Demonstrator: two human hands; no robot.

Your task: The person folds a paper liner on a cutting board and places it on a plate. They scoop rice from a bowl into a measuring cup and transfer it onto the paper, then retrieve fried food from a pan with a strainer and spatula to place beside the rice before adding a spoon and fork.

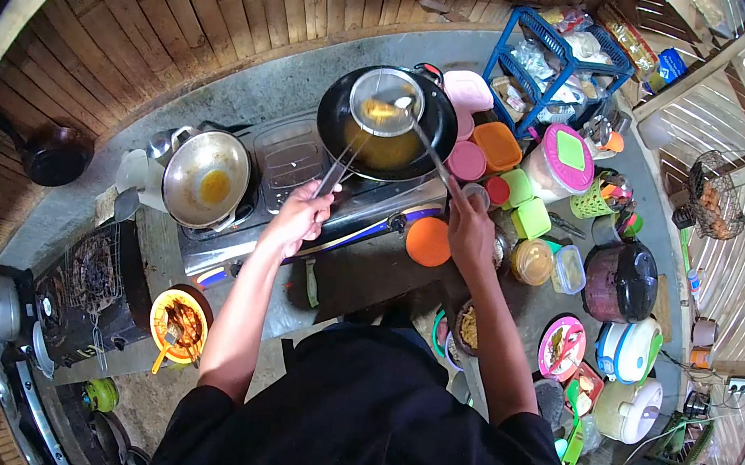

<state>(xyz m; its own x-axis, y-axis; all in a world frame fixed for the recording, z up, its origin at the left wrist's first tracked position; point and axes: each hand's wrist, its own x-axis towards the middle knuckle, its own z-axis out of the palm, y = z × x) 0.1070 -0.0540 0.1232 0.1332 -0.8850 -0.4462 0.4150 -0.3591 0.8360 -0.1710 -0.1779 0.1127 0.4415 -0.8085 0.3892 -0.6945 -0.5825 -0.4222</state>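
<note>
My left hand (301,219) is closed around the handle of a round wire-mesh strainer (366,82). The strainer is over the black wok (328,123), with some yellow-brown food (376,111) in its mesh. Brownish oil or liquid (392,152) lies in the wok below. In my right hand (470,231) is a long-handled metal utensil (432,154). Its tip reaches the strainer beside the food; glare hides whether it is a spoon or a spatula. The wok stands on the right side of a gas stove (200,252).
A lighter pan (188,166) with some oil stands on the left burner. Beside the wok are a clear plastic box (287,169), an orange lid (429,241) and several colored containers (497,145). A knife (312,283) lies in front; a sauce bowl (160,313) sits left.
</note>
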